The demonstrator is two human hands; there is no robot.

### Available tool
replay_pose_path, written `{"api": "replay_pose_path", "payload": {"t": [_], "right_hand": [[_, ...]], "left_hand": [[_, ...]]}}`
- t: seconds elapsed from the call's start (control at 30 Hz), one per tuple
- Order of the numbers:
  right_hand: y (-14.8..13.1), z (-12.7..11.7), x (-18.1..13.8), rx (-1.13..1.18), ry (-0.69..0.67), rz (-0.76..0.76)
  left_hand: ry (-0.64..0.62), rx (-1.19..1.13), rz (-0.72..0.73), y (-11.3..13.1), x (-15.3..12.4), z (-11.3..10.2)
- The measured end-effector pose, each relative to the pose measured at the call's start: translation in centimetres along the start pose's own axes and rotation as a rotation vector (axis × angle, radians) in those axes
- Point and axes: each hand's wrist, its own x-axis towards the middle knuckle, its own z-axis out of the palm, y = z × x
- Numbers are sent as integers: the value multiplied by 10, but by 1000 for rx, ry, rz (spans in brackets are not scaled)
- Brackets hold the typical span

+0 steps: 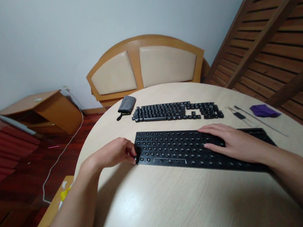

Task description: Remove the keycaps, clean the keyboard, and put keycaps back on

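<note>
A black keyboard base (177, 148) with its keycaps off lies across the round wooden table (156, 207). My left hand (116, 153) is curled at the base's left end, fingers pinched round its edge or a small dark thing there. My right hand (231, 142) lies flat on the base's right half, fingers stretched out toward the left. Behind the base the removed black keycaps (177, 111) are laid out in keyboard order.
A grey pouch (125, 105) lies at the table's back left. Thin metal tools (243, 114) and a purple cloth (264, 111) sit at the right. A padded chair back (146, 66) stands behind the table. Slatted wood leans at the right; a low cabinet (44, 111) and a white cable are on the floor at left.
</note>
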Motion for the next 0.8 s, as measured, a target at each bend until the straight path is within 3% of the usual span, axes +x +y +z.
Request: {"api": "replay_pose_path", "payload": {"t": [0.8], "right_hand": [[-1, 0, 1, 10, 11, 9]], "left_hand": [[-56, -90, -43, -3, 3, -3]]}}
